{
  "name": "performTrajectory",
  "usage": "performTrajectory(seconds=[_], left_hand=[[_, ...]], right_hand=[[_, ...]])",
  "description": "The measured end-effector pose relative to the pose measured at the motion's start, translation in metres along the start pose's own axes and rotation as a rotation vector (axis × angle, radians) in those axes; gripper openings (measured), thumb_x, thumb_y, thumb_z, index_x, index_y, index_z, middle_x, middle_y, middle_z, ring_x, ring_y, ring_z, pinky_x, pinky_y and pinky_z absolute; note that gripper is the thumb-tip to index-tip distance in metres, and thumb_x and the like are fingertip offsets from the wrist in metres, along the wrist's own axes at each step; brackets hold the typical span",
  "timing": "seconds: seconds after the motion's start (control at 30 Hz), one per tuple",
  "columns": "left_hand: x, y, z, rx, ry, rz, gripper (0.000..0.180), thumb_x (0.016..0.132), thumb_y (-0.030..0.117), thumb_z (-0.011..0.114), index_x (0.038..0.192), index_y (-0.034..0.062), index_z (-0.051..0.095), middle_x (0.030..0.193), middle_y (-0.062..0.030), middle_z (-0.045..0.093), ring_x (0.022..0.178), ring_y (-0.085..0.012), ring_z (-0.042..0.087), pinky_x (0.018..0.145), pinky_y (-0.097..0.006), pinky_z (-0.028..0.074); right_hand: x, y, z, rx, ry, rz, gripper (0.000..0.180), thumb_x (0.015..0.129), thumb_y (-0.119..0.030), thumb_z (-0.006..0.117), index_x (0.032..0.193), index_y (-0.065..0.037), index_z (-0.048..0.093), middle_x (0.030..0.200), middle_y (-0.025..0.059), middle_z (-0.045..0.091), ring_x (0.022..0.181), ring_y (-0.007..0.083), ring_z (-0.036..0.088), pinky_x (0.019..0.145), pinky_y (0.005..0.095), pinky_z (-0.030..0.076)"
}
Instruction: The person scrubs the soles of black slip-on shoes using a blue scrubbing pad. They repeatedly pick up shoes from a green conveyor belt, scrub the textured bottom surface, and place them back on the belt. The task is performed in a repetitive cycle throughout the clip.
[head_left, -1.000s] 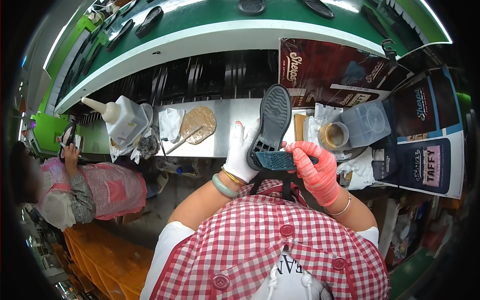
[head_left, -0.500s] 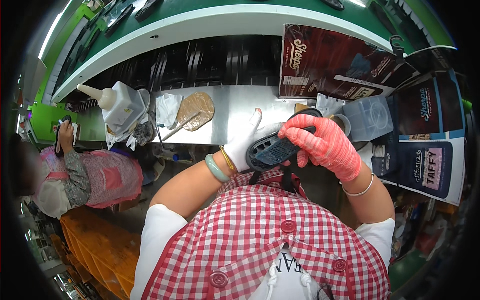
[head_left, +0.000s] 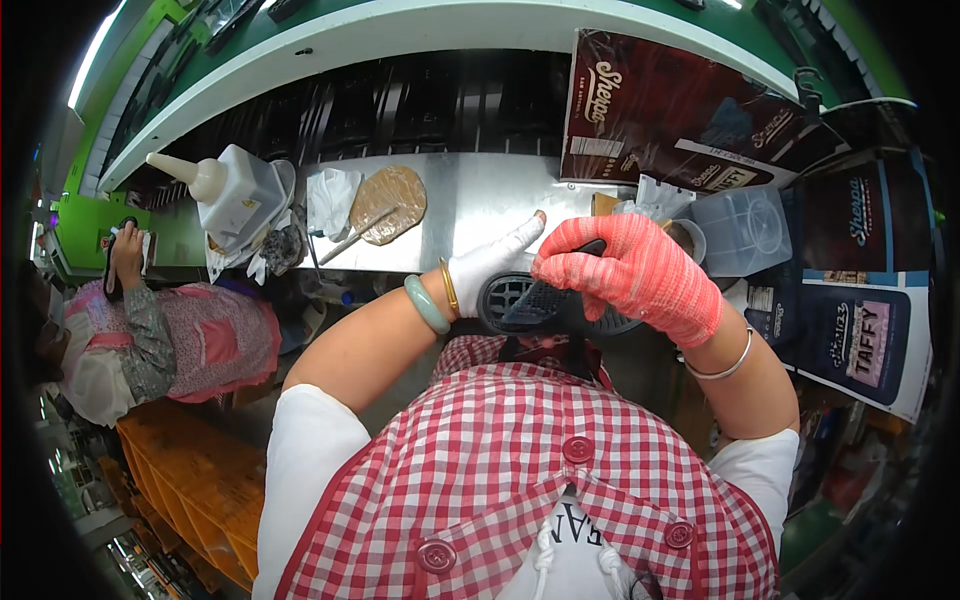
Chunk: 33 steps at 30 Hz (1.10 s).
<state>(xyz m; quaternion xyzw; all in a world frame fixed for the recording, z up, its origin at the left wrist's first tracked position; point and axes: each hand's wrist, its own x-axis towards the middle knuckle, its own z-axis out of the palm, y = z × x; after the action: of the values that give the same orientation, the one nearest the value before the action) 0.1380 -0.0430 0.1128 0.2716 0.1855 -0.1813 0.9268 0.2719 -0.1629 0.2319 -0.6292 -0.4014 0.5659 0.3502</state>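
A black sole [head_left: 545, 300] is gripped close to the chest between the white-gloved left hand [head_left: 490, 265] and red-gloved right hand [head_left: 625, 275], apparently being inspected; turning it calls for firm grip.

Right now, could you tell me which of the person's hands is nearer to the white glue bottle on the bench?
Left. The left hand, white-gloved, holds the black shoe sole nearer the glue bottle, which stands far to its left. The right hand, red-gloved, grips the sole farther away.

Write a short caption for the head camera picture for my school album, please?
Two gloved hands, left hand white and right hand red, hold a dark shoe sole over a metal workbench.
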Motion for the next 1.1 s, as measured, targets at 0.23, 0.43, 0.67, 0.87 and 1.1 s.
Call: performTrajectory(seconds=[0.23,0.43,0.67,0.87,1.1], left_hand=[[0.005,0.002,-0.019,0.132,-0.015,-0.083,0.090,0.083,0.074,0.029,0.132,-0.0005,0.040,0.124,-0.0199,0.052,0.106,-0.0269,0.057,0.086,-0.037,0.050],[0.003,0.009,-0.018,0.134,-0.031,-0.200,0.098,0.080,0.077,0.029,0.134,-0.0052,0.037,0.129,-0.0210,0.048,0.110,-0.0315,0.055,0.083,-0.047,0.051],[-0.001,0.002,-0.051,0.093,-0.051,0.042,0.064,0.094,0.040,0.040,0.138,-0.0036,0.027,0.126,-0.0223,0.049,0.100,-0.0322,0.060,0.076,-0.047,0.054],[-0.018,-0.013,-0.076,0.015,0.041,0.769,0.049,0.088,0.021,0.049,0.132,0.0014,0.041,0.136,-0.0169,0.041,0.127,-0.0330,0.037,0.103,-0.051,0.032],[-0.007,-0.079,-0.102,-0.474,0.328,0.457,0.068,0.092,0.058,0.022,0.135,0.0078,0.037,0.131,-0.0173,0.045,0.123,-0.0377,0.041,0.091,-0.057,0.040]], right_hand=[[-0.003,0.016,-0.017,-0.013,-0.007,-0.014,0.023,0.082,-0.024,0.065,0.092,-0.004,0.067,0.074,0.0018,0.061,0.056,0.0085,0.055,0.054,0.0216,0.045],[-0.023,0.036,-0.030,0.046,0.075,0.091,0.023,0.082,-0.023,0.063,0.091,-0.003,0.067,0.074,0.0011,0.060,0.058,0.0081,0.055,0.056,0.0207,0.045],[-0.055,0.118,-0.042,0.347,0.527,-0.210,0.031,0.088,-0.030,0.061,0.098,-0.001,0.064,0.061,0.0004,0.058,0.049,0.0036,0.050,0.043,0.0158,0.033],[-0.062,0.170,-0.066,0.365,1.148,-0.192,0.028,0.086,-0.030,0.066,0.098,-0.005,0.066,0.072,-0.0019,0.060,0.051,0.0027,0.049,0.046,0.0169,0.034],[-0.045,0.224,-0.081,0.405,1.200,-0.055,0.031,0.085,-0.030,0.067,0.101,-0.004,0.064,0.079,-0.0010,0.060,0.054,0.0056,0.050,0.048,0.0194,0.037]])
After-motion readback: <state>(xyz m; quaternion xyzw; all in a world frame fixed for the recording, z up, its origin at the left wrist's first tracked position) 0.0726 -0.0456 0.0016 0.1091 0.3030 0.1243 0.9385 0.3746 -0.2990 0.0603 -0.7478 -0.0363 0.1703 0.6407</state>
